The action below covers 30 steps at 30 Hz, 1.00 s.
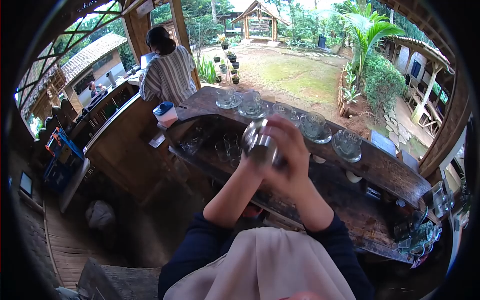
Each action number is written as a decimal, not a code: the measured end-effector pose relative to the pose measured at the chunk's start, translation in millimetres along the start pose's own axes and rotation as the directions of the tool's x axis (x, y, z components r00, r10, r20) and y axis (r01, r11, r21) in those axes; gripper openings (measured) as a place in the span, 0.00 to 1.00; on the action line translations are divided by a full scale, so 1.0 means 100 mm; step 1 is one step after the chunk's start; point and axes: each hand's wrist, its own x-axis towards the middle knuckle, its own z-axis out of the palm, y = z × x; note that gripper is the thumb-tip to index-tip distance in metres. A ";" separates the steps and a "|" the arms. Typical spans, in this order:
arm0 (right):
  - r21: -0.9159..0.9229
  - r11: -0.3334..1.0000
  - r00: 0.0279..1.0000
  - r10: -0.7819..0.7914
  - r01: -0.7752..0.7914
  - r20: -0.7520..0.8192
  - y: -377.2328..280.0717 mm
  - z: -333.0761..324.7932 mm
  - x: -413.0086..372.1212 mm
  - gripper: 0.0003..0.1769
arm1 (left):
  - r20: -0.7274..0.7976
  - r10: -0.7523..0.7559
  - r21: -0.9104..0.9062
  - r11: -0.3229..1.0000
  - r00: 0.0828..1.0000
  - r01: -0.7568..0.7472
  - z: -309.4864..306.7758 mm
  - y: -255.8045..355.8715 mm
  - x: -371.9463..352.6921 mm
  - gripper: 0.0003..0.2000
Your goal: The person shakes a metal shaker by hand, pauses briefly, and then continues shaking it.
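Above the dark wooden counter (387,175), left hand (254,166) and right hand (290,150) hold a metal container (258,141).

Daylight brightens the garden (295,70), indoors is dim, and the right hand (291,152) seems motion-blurred.

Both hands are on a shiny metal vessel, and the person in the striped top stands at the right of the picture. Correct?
Wrong side: the head view shows the person in the striped top at the left. Left hand and right hand are indeed on the metal vessel.
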 end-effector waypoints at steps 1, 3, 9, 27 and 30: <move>-0.007 0.988 0.986 -0.156 0.157 0.062 -0.20 -0.07 0.01 0.22 | 0.169 -0.294 -0.389 0.857 0.941 0.338 -0.07 0.07 -0.01 0.22; -0.103 0.913 0.917 -0.385 0.395 0.102 -0.60 -0.22 0.01 0.18 | -0.087 0.048 0.480 0.877 0.995 -0.001 0.78 -0.29 -0.23 0.25; 0.094 0.871 0.863 -0.455 0.483 -0.218 -0.42 0.06 -0.36 0.10 | 0.323 -0.020 0.645 0.737 0.946 -0.204 0.48 -0.10 -0.30 0.28; -0.069 0.997 0.999 0.040 -0.039 0.021 0.11 0.23 -0.33 0.19 | -0.267 0.418 0.477 0.840 0.868 -0.258 -0.28 0.41 -0.12 0.20; 0.011 0.979 0.965 0.203 -0.204 -0.167 -0.12 0.06 -0.11 0.18 | -0.099 0.332 0.535 0.813 0.938 -0.231 0.28 0.06 -0.21 0.17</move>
